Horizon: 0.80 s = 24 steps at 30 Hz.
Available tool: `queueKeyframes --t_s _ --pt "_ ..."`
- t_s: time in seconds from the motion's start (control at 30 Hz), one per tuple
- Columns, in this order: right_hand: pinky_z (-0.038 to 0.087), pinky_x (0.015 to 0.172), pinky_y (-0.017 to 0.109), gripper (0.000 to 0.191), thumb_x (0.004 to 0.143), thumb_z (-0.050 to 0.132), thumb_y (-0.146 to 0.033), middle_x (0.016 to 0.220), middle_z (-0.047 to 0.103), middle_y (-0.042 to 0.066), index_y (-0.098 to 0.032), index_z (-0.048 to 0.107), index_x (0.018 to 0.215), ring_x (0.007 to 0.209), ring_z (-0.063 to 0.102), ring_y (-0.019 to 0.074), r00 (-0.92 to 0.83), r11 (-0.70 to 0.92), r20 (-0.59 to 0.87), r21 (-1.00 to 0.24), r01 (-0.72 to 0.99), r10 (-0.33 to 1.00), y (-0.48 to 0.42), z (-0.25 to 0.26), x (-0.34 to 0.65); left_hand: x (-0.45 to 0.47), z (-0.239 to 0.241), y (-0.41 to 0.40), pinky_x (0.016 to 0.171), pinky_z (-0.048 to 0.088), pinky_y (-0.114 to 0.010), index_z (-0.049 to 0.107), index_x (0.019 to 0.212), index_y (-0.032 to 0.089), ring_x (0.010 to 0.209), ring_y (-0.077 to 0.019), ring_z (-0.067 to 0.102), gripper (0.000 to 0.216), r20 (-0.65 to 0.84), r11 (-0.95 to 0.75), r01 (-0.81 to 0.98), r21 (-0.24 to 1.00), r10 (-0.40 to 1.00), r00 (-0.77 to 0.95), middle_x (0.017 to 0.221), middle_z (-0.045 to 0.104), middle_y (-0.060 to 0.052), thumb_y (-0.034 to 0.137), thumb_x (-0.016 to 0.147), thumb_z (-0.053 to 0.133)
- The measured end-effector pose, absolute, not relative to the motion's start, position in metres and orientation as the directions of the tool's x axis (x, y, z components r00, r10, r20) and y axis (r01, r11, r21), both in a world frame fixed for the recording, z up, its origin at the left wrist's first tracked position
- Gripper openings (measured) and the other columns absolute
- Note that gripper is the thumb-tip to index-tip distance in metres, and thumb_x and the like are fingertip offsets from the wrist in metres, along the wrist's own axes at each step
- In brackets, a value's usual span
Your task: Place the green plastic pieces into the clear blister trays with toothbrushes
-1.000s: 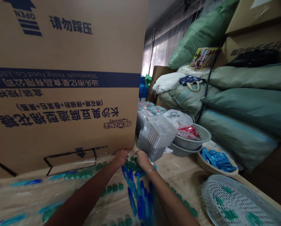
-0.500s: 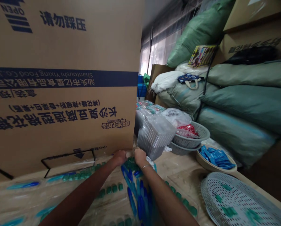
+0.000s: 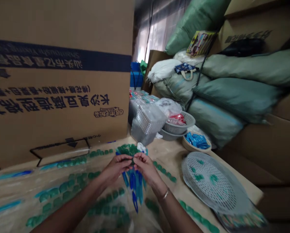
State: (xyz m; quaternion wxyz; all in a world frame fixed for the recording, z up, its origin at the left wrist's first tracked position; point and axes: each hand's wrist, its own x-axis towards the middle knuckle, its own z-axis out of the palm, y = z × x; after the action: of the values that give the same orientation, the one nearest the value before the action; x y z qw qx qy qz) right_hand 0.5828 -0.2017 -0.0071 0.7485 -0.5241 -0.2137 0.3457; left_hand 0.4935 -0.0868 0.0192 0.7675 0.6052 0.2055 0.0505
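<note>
My left hand [image 3: 119, 165] and my right hand [image 3: 143, 164] meet at the middle of the table, fingers pinched together. Between their fingertips is something small and dark that I cannot make out. Just beyond the fingers lies a pile of green pieces [image 3: 128, 149], with a crumpled white scrap [image 3: 141, 147] at its right. Under and in front of my hands are several long blue and light-blue plastic strips [image 3: 132, 181], partly hidden. Rows of green pieces in clear trays [image 3: 53, 192] spread to the left, blurred.
A large cardboard box [image 3: 62, 84] stands at the left. Behind are stacked clear trays [image 3: 148, 121], a grey basket [image 3: 183, 122] and a bowl of blue packets [image 3: 197, 141]. Grey perforated baskets [image 3: 215, 181] lie at the right edge. Green sacks [image 3: 239, 97] are piled beyond.
My hands have drawn back from the green pile and come together, fingertips meeting. The view has tilted down and shifted right, showing more table and the green pile.
</note>
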Motion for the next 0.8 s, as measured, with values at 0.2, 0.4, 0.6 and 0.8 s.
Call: queueKeyframes --t_s 0.2,0.4,0.6,0.8 --pt "0.030 0.041 0.017 0.033 0.069 0.071 -0.046 0.052 0.045 -0.008 -0.018 0.052 0.071 0.040 0.037 0.0045 0.723 0.152 -0.178 -0.918 -0.366 0.667 -0.305 -0.041 0.480 0.415 0.000 -0.172 0.050 0.035 -0.023 0.064 0.066 0.018 0.049 -0.0092 0.047 0.034 -0.509 0.285 0.528 0.800 -0.145 0.849 0.058 0.057 0.002 0.048 0.054 0.075" --pt "0.042 0.057 0.023 0.024 0.077 0.063 -0.045 0.074 0.057 0.001 -0.021 0.063 0.083 0.063 0.053 0.0128 0.814 0.093 -0.006 -0.993 -0.073 0.581 -0.371 -0.041 0.438 0.393 -0.008 -0.222 0.045 0.023 -0.023 0.061 0.062 0.018 0.045 -0.0070 0.037 0.036 -0.556 0.353 0.572 0.740 -0.158 0.816 0.053 0.047 0.005 0.052 0.056 0.073" --pt "0.044 0.060 0.022 0.009 0.079 0.062 -0.027 0.079 0.059 0.001 -0.022 0.064 0.086 0.068 0.055 0.0134 0.788 -0.101 0.103 -0.974 0.205 0.607 -0.397 -0.031 0.457 0.401 -0.015 -0.240 0.049 0.033 -0.022 0.060 0.070 0.018 0.052 -0.0083 0.044 0.037 -0.581 0.470 0.563 0.680 -0.124 0.805 0.062 0.054 0.003 0.049 0.056 0.074" --pt "0.043 0.075 0.027 0.014 0.083 0.052 -0.014 0.087 0.061 0.005 -0.018 0.064 0.089 0.083 0.056 0.0171 0.720 -0.438 0.127 -0.718 0.541 0.682 -0.384 -0.041 0.512 0.440 -0.020 -0.231 0.050 0.034 -0.021 0.052 0.077 0.018 0.051 -0.0075 0.044 0.012 -0.688 0.472 0.570 0.673 0.116 0.716 0.065 0.055 0.004 0.030 0.078 0.053"
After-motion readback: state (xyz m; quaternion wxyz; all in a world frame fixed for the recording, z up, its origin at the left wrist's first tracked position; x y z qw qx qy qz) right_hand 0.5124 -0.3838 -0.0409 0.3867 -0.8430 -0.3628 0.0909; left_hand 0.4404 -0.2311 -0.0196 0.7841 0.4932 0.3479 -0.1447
